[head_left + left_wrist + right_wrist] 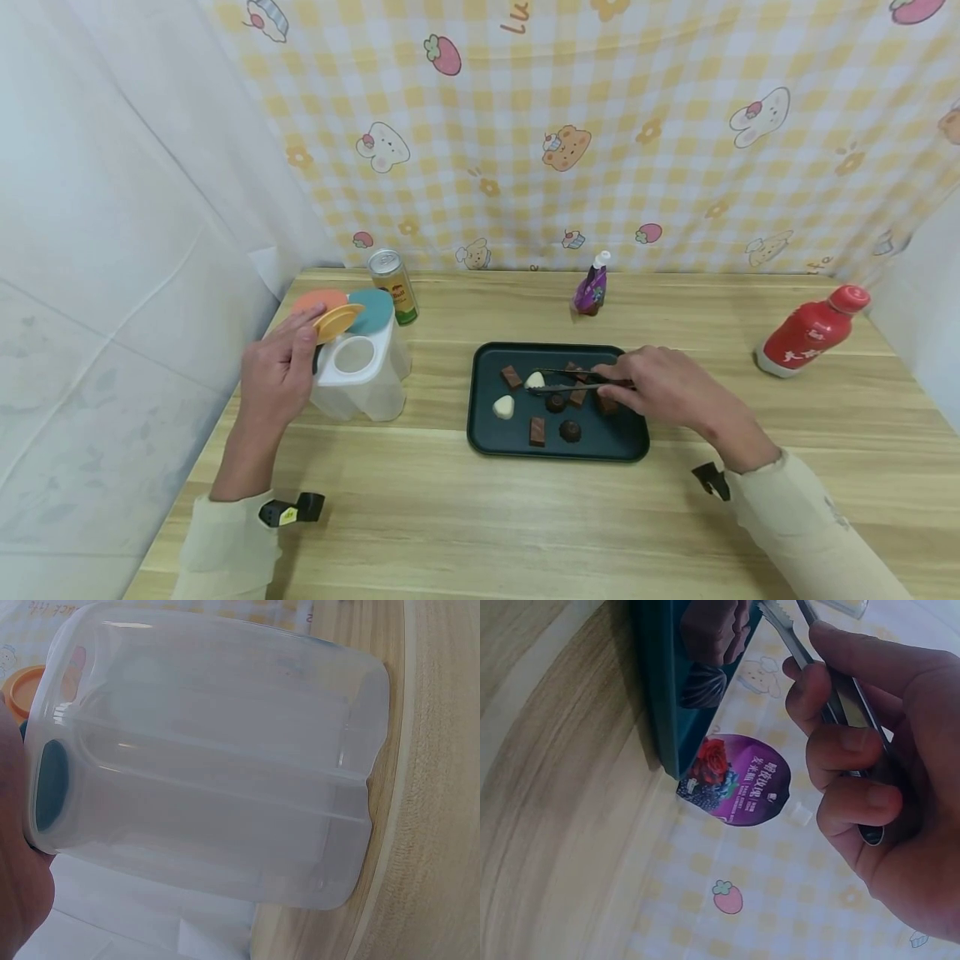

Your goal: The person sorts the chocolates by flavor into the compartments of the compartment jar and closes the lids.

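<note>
- At the far left, we see the left hand (pixel 279 371) resting against the white plastic container (pixel 362 372), fingers curled onto the orange lid (pixel 337 321), which stands lifted above one open compartment.
- The container also carries a coral lid (pixel 318 299) and a teal lid (pixel 371 309); the left wrist view shows its translucent wall (pixel 217 765) close up.
- Just behind the container stands a drink can (pixel 393 285).
- At table centre lies the dark tray (pixel 483 433), holding white and brown chocolates.
- Behind the tray stands a purple pouch (pixel 591 288).
- The right hand (pixel 660 390) pinches metal tongs (pixel 566 380) over the tray; the tips lie beside a white chocolate (pixel 534 380).
- At the far right, a red bottle (pixel 812 332) lies tilted on the wooden table (pixel 450 517).
</note>
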`<state>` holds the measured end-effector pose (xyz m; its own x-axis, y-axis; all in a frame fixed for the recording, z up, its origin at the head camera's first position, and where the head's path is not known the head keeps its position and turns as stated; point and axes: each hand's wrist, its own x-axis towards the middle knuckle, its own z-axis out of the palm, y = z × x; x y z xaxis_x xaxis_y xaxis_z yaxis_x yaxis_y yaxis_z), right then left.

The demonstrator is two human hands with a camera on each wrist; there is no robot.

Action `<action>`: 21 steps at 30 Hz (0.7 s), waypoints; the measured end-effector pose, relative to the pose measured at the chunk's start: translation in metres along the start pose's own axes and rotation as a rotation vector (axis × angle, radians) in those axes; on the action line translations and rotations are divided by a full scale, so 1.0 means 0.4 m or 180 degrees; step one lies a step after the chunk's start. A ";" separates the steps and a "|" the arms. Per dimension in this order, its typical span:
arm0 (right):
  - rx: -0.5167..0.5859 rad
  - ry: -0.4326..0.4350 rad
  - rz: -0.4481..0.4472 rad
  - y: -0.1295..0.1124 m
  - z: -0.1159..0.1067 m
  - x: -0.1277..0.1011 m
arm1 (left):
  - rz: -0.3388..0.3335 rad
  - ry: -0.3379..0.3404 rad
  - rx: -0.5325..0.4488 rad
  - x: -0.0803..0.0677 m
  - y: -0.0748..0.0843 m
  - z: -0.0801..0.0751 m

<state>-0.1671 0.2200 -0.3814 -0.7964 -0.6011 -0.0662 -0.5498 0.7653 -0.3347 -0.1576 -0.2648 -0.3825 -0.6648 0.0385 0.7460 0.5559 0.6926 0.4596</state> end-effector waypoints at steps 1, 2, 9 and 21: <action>-0.0010 0.0012 -0.0011 0.001 0.001 0.000 | 0.0005 0.0003 0.0004 0.000 0.000 0.000; -0.0026 0.0031 -0.0026 0.001 0.002 -0.001 | 0.0010 0.0004 0.0005 0.001 0.000 0.000; -0.0121 0.0201 -0.0187 0.013 0.010 -0.007 | -0.0002 -0.0028 0.0007 0.000 0.002 -0.001; -0.0244 0.0847 -0.0465 -0.010 -0.014 -0.011 | -0.0014 -0.0035 -0.0008 0.001 0.000 -0.002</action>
<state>-0.1628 0.2211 -0.3744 -0.7399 -0.6324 0.2292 -0.6727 0.6964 -0.2501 -0.1575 -0.2652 -0.3817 -0.6727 0.0436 0.7387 0.5543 0.6910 0.4640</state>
